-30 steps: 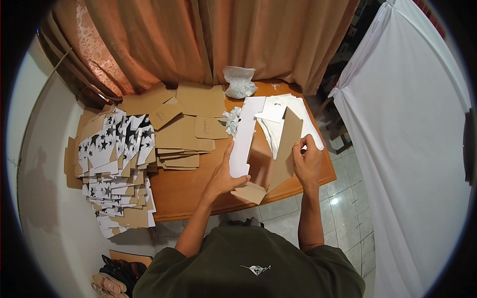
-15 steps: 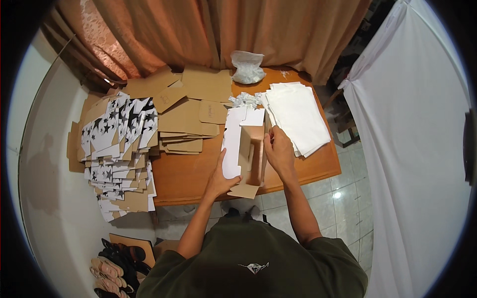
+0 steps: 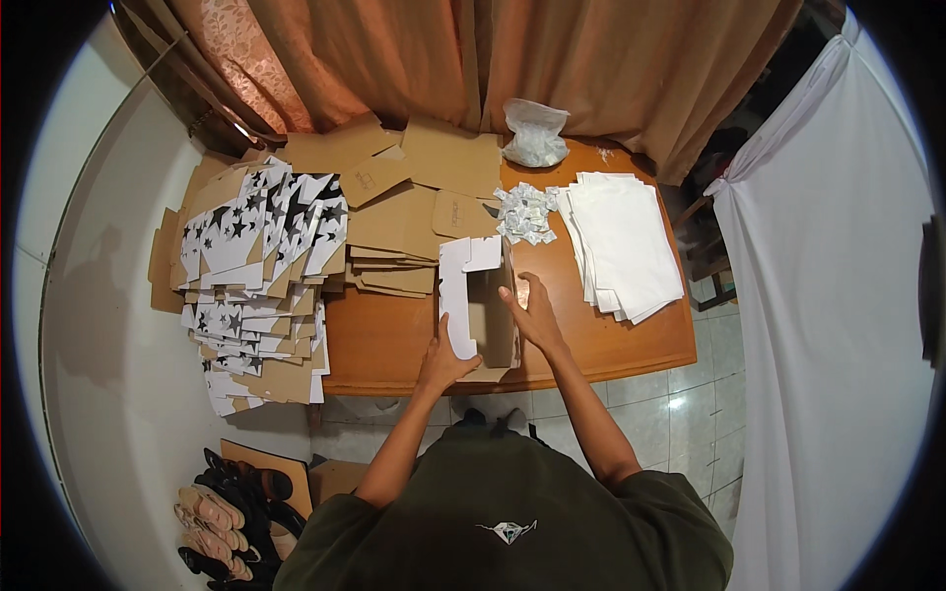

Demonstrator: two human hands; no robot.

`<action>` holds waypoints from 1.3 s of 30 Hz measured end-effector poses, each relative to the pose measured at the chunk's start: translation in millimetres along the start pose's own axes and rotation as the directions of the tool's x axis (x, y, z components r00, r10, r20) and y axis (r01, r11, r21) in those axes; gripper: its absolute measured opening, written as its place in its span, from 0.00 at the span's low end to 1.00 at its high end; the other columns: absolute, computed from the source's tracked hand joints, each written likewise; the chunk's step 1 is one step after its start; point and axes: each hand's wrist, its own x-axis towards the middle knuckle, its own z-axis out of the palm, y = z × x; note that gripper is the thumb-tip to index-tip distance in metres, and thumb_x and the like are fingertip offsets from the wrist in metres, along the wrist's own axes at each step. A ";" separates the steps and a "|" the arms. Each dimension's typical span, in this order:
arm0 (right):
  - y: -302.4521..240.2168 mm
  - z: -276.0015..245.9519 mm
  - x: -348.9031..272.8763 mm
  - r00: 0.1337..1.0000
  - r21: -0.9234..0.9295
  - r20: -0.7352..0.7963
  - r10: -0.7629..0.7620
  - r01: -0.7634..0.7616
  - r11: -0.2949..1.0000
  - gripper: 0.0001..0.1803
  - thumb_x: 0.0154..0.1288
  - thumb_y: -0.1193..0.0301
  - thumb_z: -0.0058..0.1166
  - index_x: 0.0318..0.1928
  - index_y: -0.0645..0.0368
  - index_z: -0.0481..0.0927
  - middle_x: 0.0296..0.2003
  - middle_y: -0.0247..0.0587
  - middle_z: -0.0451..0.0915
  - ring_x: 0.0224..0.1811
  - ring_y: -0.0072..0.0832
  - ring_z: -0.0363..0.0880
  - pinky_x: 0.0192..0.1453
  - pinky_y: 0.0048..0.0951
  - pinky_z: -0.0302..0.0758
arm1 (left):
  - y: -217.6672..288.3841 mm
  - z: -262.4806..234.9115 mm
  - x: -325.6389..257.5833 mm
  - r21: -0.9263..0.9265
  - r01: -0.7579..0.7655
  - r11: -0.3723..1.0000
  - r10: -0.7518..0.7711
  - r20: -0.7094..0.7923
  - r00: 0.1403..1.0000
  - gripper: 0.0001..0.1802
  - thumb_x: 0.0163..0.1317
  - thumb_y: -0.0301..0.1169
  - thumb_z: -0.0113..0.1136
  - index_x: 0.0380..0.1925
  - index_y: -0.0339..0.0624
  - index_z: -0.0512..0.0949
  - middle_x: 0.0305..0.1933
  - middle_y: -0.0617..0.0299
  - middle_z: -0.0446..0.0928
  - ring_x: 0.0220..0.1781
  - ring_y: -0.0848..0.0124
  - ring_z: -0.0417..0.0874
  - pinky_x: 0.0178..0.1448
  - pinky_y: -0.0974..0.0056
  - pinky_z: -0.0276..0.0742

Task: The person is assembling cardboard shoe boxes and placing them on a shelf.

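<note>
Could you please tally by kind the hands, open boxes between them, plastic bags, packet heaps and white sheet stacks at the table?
Hands: 2 (left hand, right hand)
Open box: 1
Plastic bag: 1
Heap of small packets: 1
Stack of white sheets: 1
Total: 6

**Open-topped cardboard box, white outside, brown inside**

Your piece is long and narrow, its opening facing up and its long sides running away from you. A white left flap and a white far-end flap edge the brown interior. You have it at the table's near side, near-left corner in your left hand, right hand at the right wall.
</note>
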 end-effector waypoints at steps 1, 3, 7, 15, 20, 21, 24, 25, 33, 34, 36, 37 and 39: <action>3.5 2.4 1.7 1.000 -0.005 -0.003 0.003 -0.003 1.000 0.39 0.70 0.49 0.59 0.64 0.73 0.67 0.57 0.66 0.76 0.65 0.54 0.72 0.69 0.44 0.68 | 1.4 -0.9 2.8 -0.011 -0.046 0.999 0.046 -0.027 0.999 0.63 0.47 0.49 0.76 0.79 0.56 0.47 0.59 0.28 0.73 0.61 0.36 0.78 0.64 0.41 0.75; 9.9 7.5 4.7 0.998 0.135 0.052 0.032 -0.039 0.990 0.52 0.66 0.46 0.62 0.73 0.75 0.57 0.64 0.71 0.71 0.70 0.54 0.69 0.73 0.43 0.66 | 4.5 -1.4 4.5 -0.001 -0.062 0.998 0.062 0.013 0.998 0.62 0.47 0.49 0.77 0.77 0.47 0.50 0.61 0.29 0.73 0.63 0.38 0.77 0.66 0.43 0.74; 20.2 16.2 7.8 0.978 0.206 0.147 0.149 -0.178 0.962 0.60 0.61 0.42 0.66 0.75 0.76 0.52 0.68 0.78 0.64 0.71 0.55 0.68 0.72 0.46 0.68 | 50.2 -17.1 6.6 0.105 0.077 0.991 -0.095 0.179 0.979 0.62 0.45 0.53 0.79 0.75 0.41 0.54 0.69 0.32 0.67 0.70 0.39 0.71 0.70 0.44 0.70; 53.6 28.3 -2.0 0.988 -0.233 0.049 0.146 -0.131 0.964 0.69 0.49 0.34 0.70 0.81 0.53 0.47 0.56 0.81 0.69 0.56 0.69 0.78 0.60 0.50 0.77 | 37.4 2.0 32.0 0.000 -0.240 0.971 0.240 0.033 0.970 0.61 0.46 0.49 0.79 0.77 0.60 0.52 0.72 0.32 0.58 0.75 0.33 0.62 0.73 0.39 0.67; 20.6 4.1 1.6 0.972 -0.234 0.102 0.212 -0.184 0.955 0.67 0.49 0.32 0.69 0.81 0.47 0.49 0.54 0.81 0.69 0.54 0.71 0.78 0.57 0.52 0.78 | 63.4 -8.8 32.7 -0.044 -0.222 0.974 0.225 0.099 0.969 0.59 0.45 0.42 0.78 0.78 0.68 0.55 0.72 0.33 0.59 0.72 0.34 0.67 0.69 0.42 0.74; 20.0 -0.9 5.9 0.971 -0.259 0.103 0.214 -0.181 0.949 0.66 0.49 0.32 0.68 0.81 0.44 0.50 0.54 0.81 0.69 0.53 0.71 0.78 0.56 0.52 0.78 | 69.7 -9.7 34.3 -0.064 -0.256 0.964 0.261 0.081 0.962 0.58 0.45 0.41 0.77 0.78 0.68 0.56 0.72 0.33 0.60 0.71 0.35 0.69 0.69 0.43 0.75; 33.4 -14.7 12.3 0.984 -0.342 0.044 0.172 -0.146 0.928 0.60 0.52 0.34 0.67 0.80 0.41 0.54 0.53 0.77 0.70 0.51 0.69 0.80 0.54 0.52 0.79 | 76.7 -5.6 42.1 0.035 -0.255 0.966 0.249 0.129 0.960 0.58 0.45 0.42 0.78 0.78 0.67 0.58 0.72 0.36 0.60 0.70 0.36 0.70 0.69 0.45 0.75; 34.7 -18.4 14.8 0.979 -0.362 0.050 0.196 -0.166 0.917 0.59 0.53 0.35 0.67 0.79 0.42 0.55 0.53 0.75 0.70 0.50 0.68 0.80 0.53 0.52 0.79 | 69.4 0.8 43.2 0.041 -0.251 0.967 0.244 0.129 0.961 0.58 0.45 0.42 0.78 0.78 0.67 0.58 0.72 0.36 0.60 0.70 0.36 0.70 0.69 0.45 0.75; 61.1 -27.8 19.9 0.968 -0.305 0.151 0.201 -0.147 0.941 0.55 0.54 0.41 0.70 0.78 0.42 0.57 0.54 0.73 0.70 0.49 0.65 0.81 0.52 0.50 0.80 | 65.3 20.6 42.6 0.012 -0.169 0.986 0.163 0.213 0.963 0.58 0.45 0.45 0.79 0.77 0.59 0.59 0.71 0.35 0.61 0.72 0.37 0.67 0.73 0.46 0.70; 61.2 -29.1 19.2 0.965 -0.300 0.160 0.208 -0.153 0.942 0.56 0.54 0.41 0.71 0.78 0.42 0.57 0.55 0.74 0.69 0.50 0.65 0.81 0.53 0.50 0.80 | 66.7 21.2 43.1 0.026 -0.149 0.988 0.140 0.223 0.965 0.58 0.45 0.45 0.79 0.77 0.59 0.59 0.72 0.35 0.60 0.71 0.36 0.67 0.72 0.46 0.70; 60.3 -29.9 19.5 0.961 -0.293 0.174 0.213 -0.156 0.943 0.57 0.53 0.41 0.71 0.78 0.42 0.56 0.57 0.74 0.68 0.51 0.66 0.81 0.53 0.51 0.80 | 70.3 24.2 42.7 0.079 -0.140 0.987 0.121 0.210 0.970 0.59 0.44 0.44 0.79 0.78 0.62 0.57 0.72 0.36 0.59 0.71 0.35 0.67 0.70 0.44 0.73; 54.5 -30.1 18.9 0.953 -0.337 0.167 0.253 -0.186 0.923 0.59 0.51 0.39 0.71 0.78 0.42 0.55 0.60 0.76 0.66 0.54 0.68 0.79 0.55 0.53 0.80 | 74.6 25.5 42.1 0.129 -0.135 0.983 0.107 0.202 0.973 0.60 0.44 0.44 0.80 0.78 0.65 0.56 0.72 0.37 0.57 0.71 0.34 0.67 0.68 0.42 0.75; 41.7 -26.3 17.7 0.943 -0.381 0.160 0.292 -0.214 0.899 0.61 0.50 0.38 0.72 0.78 0.43 0.54 0.63 0.77 0.64 0.57 0.69 0.77 0.58 0.55 0.79 | 82.6 27.4 40.7 0.176 -0.105 0.979 0.064 0.222 0.973 0.60 0.44 0.44 0.79 0.78 0.63 0.56 0.73 0.36 0.55 0.71 0.34 0.67 0.69 0.43 0.74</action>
